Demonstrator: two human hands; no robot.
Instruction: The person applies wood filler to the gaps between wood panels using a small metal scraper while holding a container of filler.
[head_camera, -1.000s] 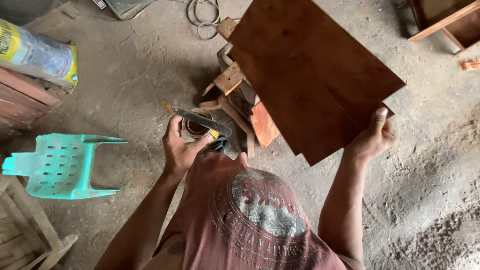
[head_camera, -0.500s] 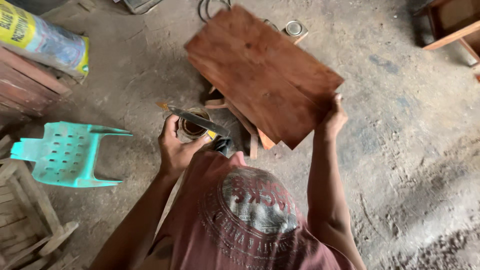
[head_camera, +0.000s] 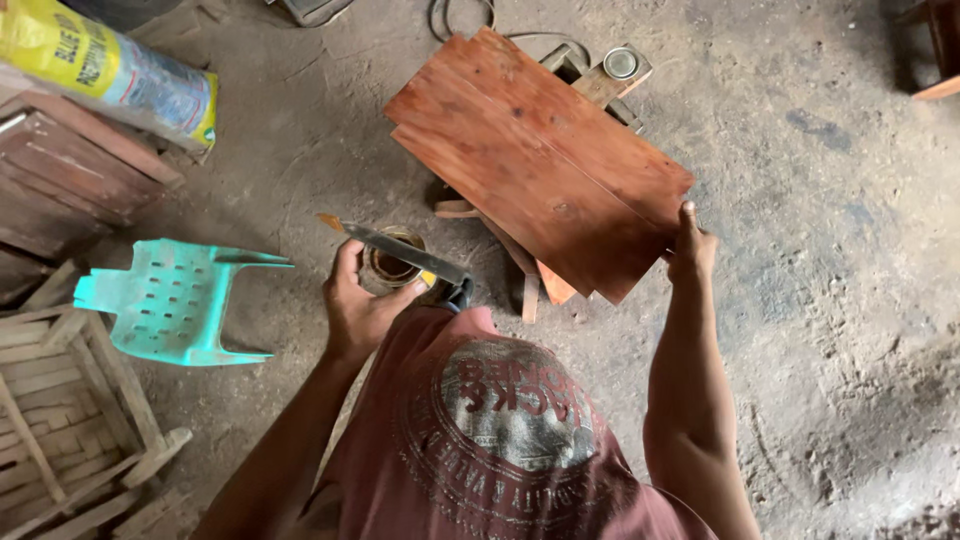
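Observation:
My left hand (head_camera: 358, 312) grips a small open tin (head_camera: 392, 266) of dark liquid. A flat paintbrush (head_camera: 400, 250) lies across the tin's top, its orange-stained tip pointing left. My right hand (head_camera: 690, 246) holds the near right corner of a reddish-brown wooden board (head_camera: 540, 160) made of joined planks. The board lies almost flat over a pile of wood offcuts (head_camera: 530, 285), which it mostly hides. My maroon printed shirt (head_camera: 500, 430) fills the bottom centre.
A turquoise plastic stool (head_camera: 175, 300) lies on its side at left. A slatted wooden crate (head_camera: 60, 420) sits at bottom left, with a brown wooden panel (head_camera: 70, 170) and a yellow-and-blue sack (head_camera: 110, 70) above it. A block with a round lid (head_camera: 620, 65) sits behind the board.
The board has tipped from raised in front of me to nearly flat over the offcuts, with my right hand staying on its corner. My left hand keeps the tin and brush.

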